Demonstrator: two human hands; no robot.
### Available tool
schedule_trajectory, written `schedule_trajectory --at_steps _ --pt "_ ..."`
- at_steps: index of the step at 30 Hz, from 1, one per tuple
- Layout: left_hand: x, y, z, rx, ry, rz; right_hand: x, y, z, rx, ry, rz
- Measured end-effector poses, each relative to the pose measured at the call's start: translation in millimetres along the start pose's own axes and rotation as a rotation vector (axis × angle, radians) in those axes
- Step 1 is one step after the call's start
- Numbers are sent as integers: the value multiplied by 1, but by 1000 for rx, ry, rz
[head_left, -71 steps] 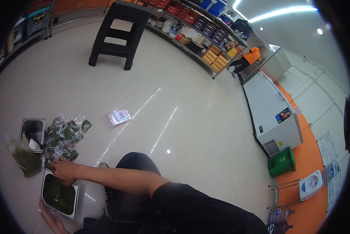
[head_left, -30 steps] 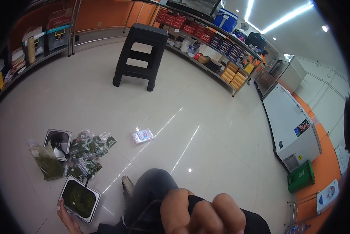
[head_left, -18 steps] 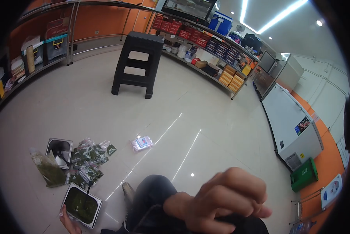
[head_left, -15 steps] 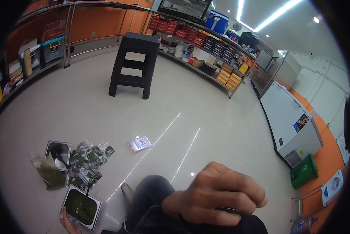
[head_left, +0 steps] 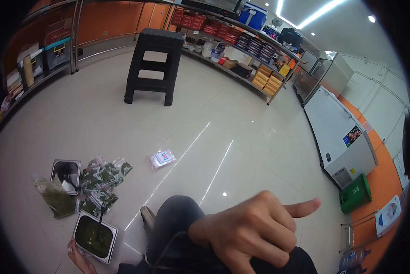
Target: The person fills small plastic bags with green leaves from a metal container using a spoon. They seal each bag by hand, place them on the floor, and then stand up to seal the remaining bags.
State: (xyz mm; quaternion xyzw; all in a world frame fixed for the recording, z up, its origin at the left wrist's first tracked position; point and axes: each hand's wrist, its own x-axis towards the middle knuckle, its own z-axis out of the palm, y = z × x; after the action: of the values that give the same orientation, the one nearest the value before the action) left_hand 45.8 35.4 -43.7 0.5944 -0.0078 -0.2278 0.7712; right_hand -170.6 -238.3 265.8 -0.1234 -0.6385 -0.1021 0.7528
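Observation:
My right hand (head_left: 255,230) is raised over my lap, close to the camera. Its index finger points out to the right while the other fingers are bent; nothing shows in it. At the lower left, my left hand (head_left: 81,261) is beside a metal pan (head_left: 113,246) of dark green sauce (head_left: 94,237), with a bit of clear plastic bag (head_left: 71,247) at its fingertips. A black-handled utensil (head_left: 101,216) stands in the sauce. Behind the pan lie several small clear packets of green filling (head_left: 103,176). A larger bag of green paste (head_left: 56,201) leans by a second metal pan (head_left: 66,160).
A pink-and-white plastic pack (head_left: 162,159) lies on the tiled floor. Farther off stands a black stool (head_left: 154,66). Stocked shelves (head_left: 241,71) line the back, and a white chest freezer (head_left: 332,130) and green bin (head_left: 356,194) stand at the right.
My right hand has gone from a fist to a stretched index finger and turned slightly. My left hand stays by the sauce pan. The view has tilted a little downward.

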Motion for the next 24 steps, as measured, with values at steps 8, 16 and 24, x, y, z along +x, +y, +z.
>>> schedule_trajectory --at_steps 8,16,24 --pt "4 -18 -25 110 428 92 -5 -9 1 -255 -21 143" --pt "-2 -12 -15 57 409 92 -18 -5 23 -266 103 165" --pt "-3 -7 -13 87 439 37 -10 5 -9 -243 -33 119"
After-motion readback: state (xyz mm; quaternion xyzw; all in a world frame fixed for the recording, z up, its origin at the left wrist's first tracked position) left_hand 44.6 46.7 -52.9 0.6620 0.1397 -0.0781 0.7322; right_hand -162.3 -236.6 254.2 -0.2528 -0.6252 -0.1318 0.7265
